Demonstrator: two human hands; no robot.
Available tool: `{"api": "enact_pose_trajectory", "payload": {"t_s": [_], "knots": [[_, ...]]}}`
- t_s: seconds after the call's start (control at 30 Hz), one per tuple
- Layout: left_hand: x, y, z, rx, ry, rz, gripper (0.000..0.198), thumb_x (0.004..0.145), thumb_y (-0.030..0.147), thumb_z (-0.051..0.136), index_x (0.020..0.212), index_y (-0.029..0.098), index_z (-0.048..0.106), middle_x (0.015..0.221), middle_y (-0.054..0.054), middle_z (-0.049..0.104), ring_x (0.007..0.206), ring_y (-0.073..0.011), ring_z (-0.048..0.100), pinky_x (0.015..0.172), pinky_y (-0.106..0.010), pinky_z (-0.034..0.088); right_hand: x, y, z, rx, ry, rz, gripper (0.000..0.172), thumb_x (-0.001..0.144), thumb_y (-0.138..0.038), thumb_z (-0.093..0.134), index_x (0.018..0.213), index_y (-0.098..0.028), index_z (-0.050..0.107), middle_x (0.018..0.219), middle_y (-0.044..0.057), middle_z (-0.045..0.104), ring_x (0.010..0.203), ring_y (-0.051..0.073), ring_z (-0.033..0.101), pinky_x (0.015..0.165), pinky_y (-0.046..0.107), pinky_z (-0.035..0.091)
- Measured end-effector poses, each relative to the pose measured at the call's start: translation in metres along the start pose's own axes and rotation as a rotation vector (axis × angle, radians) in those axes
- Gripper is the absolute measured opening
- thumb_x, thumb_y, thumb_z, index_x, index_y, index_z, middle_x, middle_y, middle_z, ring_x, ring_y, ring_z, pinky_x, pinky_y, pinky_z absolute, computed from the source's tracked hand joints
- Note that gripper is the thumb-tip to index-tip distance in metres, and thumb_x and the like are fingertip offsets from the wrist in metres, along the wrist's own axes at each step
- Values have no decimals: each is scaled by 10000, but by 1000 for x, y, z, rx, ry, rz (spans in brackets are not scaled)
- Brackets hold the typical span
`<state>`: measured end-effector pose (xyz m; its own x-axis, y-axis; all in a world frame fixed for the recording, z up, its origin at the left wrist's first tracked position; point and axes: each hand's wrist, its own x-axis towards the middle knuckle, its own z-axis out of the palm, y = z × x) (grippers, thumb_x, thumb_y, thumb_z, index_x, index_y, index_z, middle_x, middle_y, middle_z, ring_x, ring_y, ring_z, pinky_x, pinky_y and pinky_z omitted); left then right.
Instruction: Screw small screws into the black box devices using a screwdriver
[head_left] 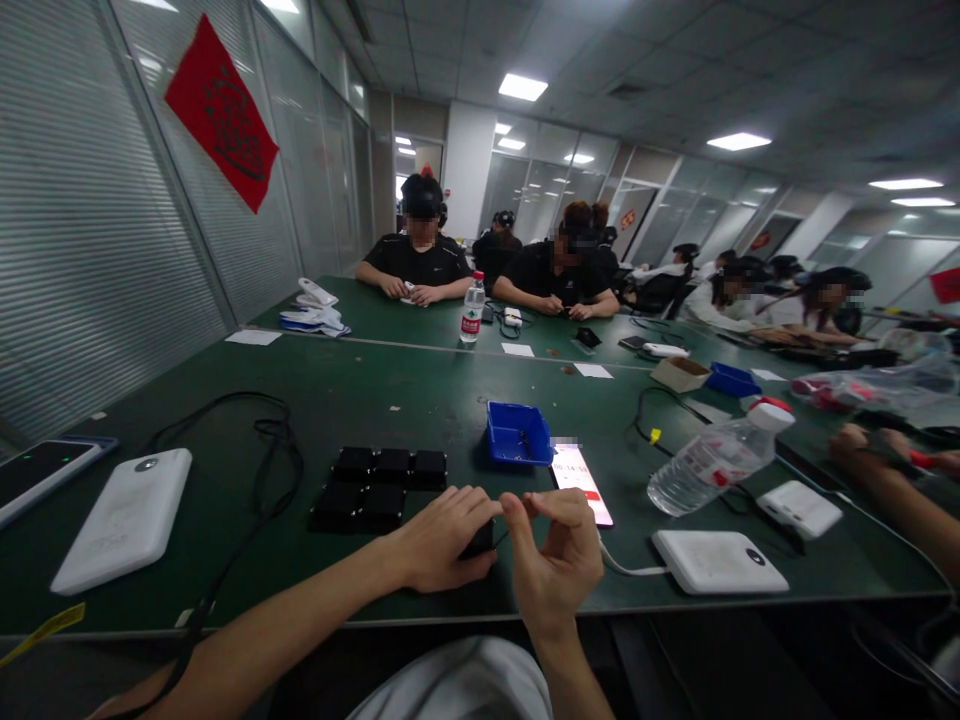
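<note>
My left hand (pixel 442 540) is wrapped over a small black block (pixel 480 541), holding it near the table's front edge. Close on its right, my right hand (pixel 559 550) is closed in a pinch. A thin dark piece (pixel 502 537) shows between the two hands, too small to name; what the right fingers grip is mostly hidden. Left of my hands, several similar black blocks (pixel 391 464) with small shiny spots at their corners lie grouped in rows. Beyond my hands stands a blue tray (pixel 519 460) with tiny dark bits inside.
A lit phone (pixel 574 475) lies behind my right hand, cabled to a white power bank (pixel 720 562). A water bottle (pixel 709 460) leans at the right. Another white power bank (pixel 124 520) and a black cable (pixel 281 470) lie left. Co-workers sit across the green table (pixel 420 375).
</note>
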<state>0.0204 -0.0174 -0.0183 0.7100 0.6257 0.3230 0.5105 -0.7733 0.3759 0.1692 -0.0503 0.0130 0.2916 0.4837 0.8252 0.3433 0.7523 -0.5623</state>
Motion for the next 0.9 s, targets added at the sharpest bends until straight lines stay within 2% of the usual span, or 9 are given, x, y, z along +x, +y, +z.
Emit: {"api": "enact_pose_trajectory", "payload": {"t_s": [0.1,0.3,0.5,0.63,0.9], "knots": [[0,-1,2,13,-10,-1,411,884,273,659,1254,183,505,1160,-111,614,1054,-297,601,958,-463,508,-2,1,1,-17,9,-42,281,831,-3,760,952,-208,611,831,-23,581,748,126,578,670,275,497],[1,-1,1,5,-22,3,478,837,231,641,1285,180,483,1166,-113,608,1061,-303,589,953,-458,503,0,2,1,-71,21,-75,279,831,-21,772,945,-209,600,806,-29,558,721,129,549,647,283,472],[1,1,-4,-76,-32,-4,539,797,188,616,1310,214,454,1234,-107,604,1102,-303,585,984,-460,487,3,2,0,-37,-76,74,142,910,-104,713,950,-210,626,848,-11,579,773,137,579,704,292,489],[0,2,-4,-97,-33,-15,578,791,189,612,1340,228,434,1258,-99,596,1124,-308,578,1012,-475,471,5,2,-1,41,-81,147,65,932,-170,697,931,-207,644,875,2,607,820,145,601,731,289,508],[1,1,-7,-69,-31,-1,531,800,199,609,1307,225,456,1176,-77,602,1041,-284,588,949,-446,488,11,3,-3,183,-94,308,95,901,-272,744,918,-196,688,884,17,631,786,148,618,670,271,524]]}}
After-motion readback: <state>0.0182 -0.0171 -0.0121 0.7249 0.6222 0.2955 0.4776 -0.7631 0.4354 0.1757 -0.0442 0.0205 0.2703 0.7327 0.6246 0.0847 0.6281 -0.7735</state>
